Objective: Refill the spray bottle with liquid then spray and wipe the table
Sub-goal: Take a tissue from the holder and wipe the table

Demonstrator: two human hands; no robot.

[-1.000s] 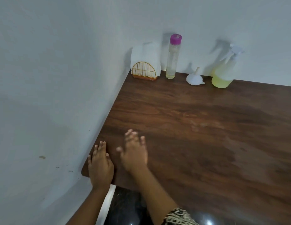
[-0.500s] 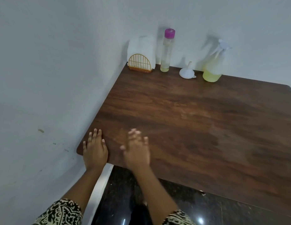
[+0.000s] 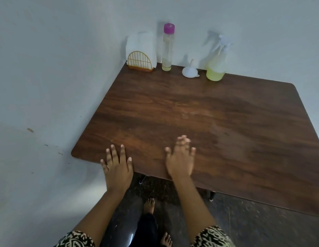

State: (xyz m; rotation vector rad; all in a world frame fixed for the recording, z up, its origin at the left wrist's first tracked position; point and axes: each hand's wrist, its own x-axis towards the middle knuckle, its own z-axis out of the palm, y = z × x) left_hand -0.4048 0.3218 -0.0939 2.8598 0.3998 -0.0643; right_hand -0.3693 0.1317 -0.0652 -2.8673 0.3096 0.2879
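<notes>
With both grips spread and empty, left hand [image 3: 117, 168] and right hand [image 3: 181, 160], reach far ahead to the spray bottle [image 3: 216, 65], steadying its base before unscrewing.

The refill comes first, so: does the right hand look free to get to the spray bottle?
Probably yes. The right hand is empty, and bare table lies between it and the spray bottle by the wall, though it is a long stretch.
</notes>
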